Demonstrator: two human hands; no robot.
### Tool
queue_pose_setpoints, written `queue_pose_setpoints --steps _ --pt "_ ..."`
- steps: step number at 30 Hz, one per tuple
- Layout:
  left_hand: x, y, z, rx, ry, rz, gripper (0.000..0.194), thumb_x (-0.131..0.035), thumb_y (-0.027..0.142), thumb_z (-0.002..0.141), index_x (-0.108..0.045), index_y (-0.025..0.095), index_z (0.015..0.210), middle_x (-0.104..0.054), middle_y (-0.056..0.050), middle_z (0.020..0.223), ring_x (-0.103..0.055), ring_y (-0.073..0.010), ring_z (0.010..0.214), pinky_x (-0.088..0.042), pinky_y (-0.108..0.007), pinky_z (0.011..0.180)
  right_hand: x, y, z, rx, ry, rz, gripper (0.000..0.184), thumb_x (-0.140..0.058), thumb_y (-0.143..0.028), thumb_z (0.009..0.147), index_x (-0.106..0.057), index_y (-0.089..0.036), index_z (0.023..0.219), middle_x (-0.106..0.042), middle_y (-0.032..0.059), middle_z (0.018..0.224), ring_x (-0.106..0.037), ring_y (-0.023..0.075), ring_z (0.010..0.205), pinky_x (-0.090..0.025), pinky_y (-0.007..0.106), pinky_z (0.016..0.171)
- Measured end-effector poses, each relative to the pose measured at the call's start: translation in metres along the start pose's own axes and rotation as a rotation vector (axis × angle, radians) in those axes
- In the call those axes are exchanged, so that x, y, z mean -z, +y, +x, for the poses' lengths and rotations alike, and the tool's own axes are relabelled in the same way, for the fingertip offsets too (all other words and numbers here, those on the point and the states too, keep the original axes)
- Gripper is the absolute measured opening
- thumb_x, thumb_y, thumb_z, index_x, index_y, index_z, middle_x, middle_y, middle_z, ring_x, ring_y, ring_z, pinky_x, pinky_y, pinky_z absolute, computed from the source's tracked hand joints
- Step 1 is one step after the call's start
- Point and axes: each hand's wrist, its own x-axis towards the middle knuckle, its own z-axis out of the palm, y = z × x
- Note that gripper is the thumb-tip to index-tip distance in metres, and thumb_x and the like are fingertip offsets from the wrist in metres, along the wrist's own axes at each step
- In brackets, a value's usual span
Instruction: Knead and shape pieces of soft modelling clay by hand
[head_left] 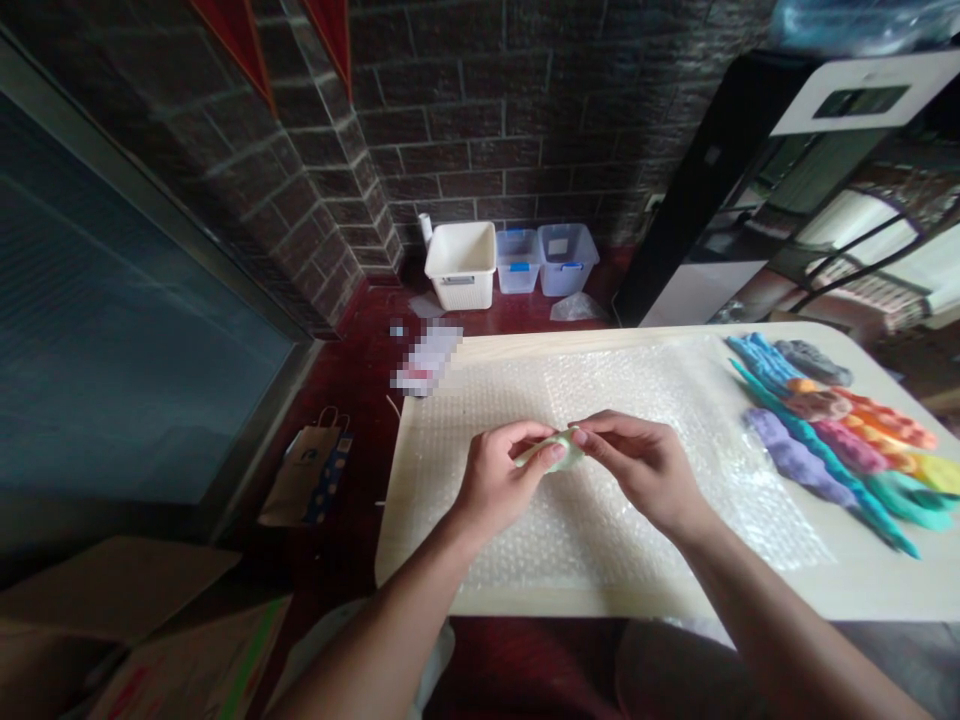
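A small pale green lump of clay (561, 452) sits between both my hands, just above a sheet of bubble wrap (600, 400) on a cream table (660, 600). My left hand (499, 480) pinches the lump from the left with curled fingers. My right hand (637, 465) pinches it from the right, thumb and fingertips pressed on it. Part of the lump is hidden by my fingers.
Several coloured clay strips (832, 440) in blue, grey, orange, pink, purple, teal and yellow lie at the table's right. On the red floor stand a white bin (460, 262), two clear boxes (547, 258) and a paper bag (307, 480). Cardboard (120, 600) lies at lower left.
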Motion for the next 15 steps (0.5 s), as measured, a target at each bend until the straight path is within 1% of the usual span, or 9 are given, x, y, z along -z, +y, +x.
queue_pose_setpoints --steps 3,5,9,12,15 --pt "-0.0014 0.0042 -0.0012 -0.056 -0.002 0.039 0.021 -0.074 0.036 0.095 -0.079 0.019 0.106 -0.082 -0.010 0.107 -0.076 -0.0242 0.099 -0.059 -0.036 0.092 -0.0009 -0.0026 -0.0009 0.064 -0.010 -0.057 0.022 -0.085 -0.043 0.087 -0.087 -0.022 0.093 -0.081 0.0086 0.088 -0.072 0.0209 0.080 -0.058 0.033 0.071" --pt "-0.0025 0.0060 -0.0020 -0.065 -0.001 0.031 0.022 -0.074 0.037 0.095 -0.080 0.020 0.108 -0.082 -0.010 0.109 -0.077 -0.0259 0.102 -0.059 -0.038 0.094 -0.0019 -0.0031 -0.0019 0.064 -0.024 -0.032 0.020 -0.085 -0.041 0.087 -0.087 -0.023 0.095 -0.081 0.0087 0.092 -0.074 0.0212 0.083 -0.059 0.034 0.075" --pt "-0.0019 0.0075 -0.0028 -0.086 0.048 0.068 0.020 -0.077 0.038 0.094 -0.082 0.022 0.105 -0.083 -0.010 0.105 -0.078 -0.0272 0.098 -0.059 -0.038 0.089 -0.0021 -0.0028 -0.0025 0.058 -0.006 0.057 0.016 -0.087 -0.037 0.086 -0.086 -0.025 0.097 -0.082 0.0076 0.095 -0.075 0.0215 0.087 -0.061 0.035 0.079" --pt "0.0001 0.0091 -0.0035 -0.130 0.081 0.128 0.017 -0.076 0.036 0.095 -0.082 0.022 0.103 -0.083 -0.009 0.102 -0.078 -0.0251 0.094 -0.059 -0.036 0.086 -0.0005 -0.0030 -0.0018 0.119 -0.014 0.021 0.010 -0.084 -0.033 0.089 -0.086 -0.025 0.094 -0.081 0.0072 0.093 -0.074 0.0206 0.087 -0.059 0.035 0.078" --pt "0.0010 0.0110 -0.0044 -0.182 0.081 0.179 0.015 -0.075 0.034 0.096 -0.082 0.022 0.102 -0.083 -0.008 0.100 -0.077 -0.0236 0.091 -0.059 -0.035 0.085 0.0006 -0.0038 -0.0018 0.175 -0.037 -0.038 0.008 -0.082 -0.031 0.092 -0.085 -0.025 0.096 -0.080 0.0068 0.093 -0.073 0.0201 0.086 -0.056 0.035 0.077"
